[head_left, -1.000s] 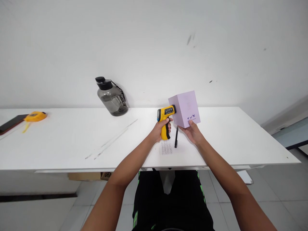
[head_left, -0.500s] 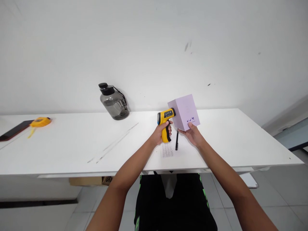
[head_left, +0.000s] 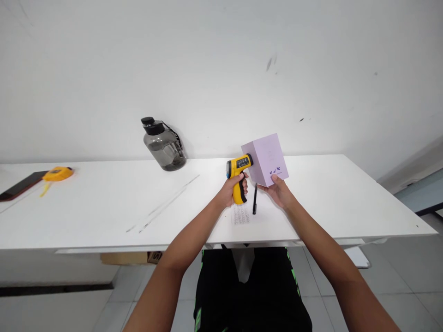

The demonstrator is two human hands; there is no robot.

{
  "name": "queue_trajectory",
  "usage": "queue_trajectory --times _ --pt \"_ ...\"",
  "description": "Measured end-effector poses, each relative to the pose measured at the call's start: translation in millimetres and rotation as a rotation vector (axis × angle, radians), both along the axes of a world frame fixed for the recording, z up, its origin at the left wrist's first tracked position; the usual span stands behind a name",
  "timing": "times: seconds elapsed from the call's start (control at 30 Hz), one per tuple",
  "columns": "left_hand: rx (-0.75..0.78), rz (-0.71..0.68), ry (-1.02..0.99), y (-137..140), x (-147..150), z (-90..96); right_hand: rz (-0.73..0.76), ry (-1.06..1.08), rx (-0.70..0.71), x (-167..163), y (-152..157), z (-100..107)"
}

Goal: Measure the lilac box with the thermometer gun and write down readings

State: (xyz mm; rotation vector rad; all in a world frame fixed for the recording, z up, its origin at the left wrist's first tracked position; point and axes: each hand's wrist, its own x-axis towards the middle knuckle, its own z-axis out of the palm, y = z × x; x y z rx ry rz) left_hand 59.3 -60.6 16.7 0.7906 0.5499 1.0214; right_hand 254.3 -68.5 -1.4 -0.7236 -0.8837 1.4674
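My left hand (head_left: 231,189) is wrapped round the handle of a yellow and black infrared thermometer (head_left: 238,196). The thermometer's front end points right, against or very close to the left face of a light purple box (head_left: 272,157). That box has small dark purple marks near its lower edge. It is tilted in my right hand (head_left: 279,191), with the thumb on the front face and fingers underneath. Between my hands a black pen (head_left: 254,200) lies on the table, beside a paper (head_left: 241,216) with rows of handwriting.
A grey clear water jug (head_left: 165,147) with a black lid stands by the wall. Far left on the white table (head_left: 104,203) are a yellow tape measure (head_left: 58,174) and a dark flat object (head_left: 22,185). A cardboard box (head_left: 124,258) shows below the table.
Both hands keep their holds on the thermometer and the box, almost unmoved. The whole view has shifted very slightly.
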Motion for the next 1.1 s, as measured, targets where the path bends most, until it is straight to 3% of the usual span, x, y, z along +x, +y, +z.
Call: queue_trajectory --times 1.1 --pt "0.050 -0.038 0.017 3.5 -3.0 -5.6 0.023 -0.026 0.034 -0.6 -5.6 11.1"
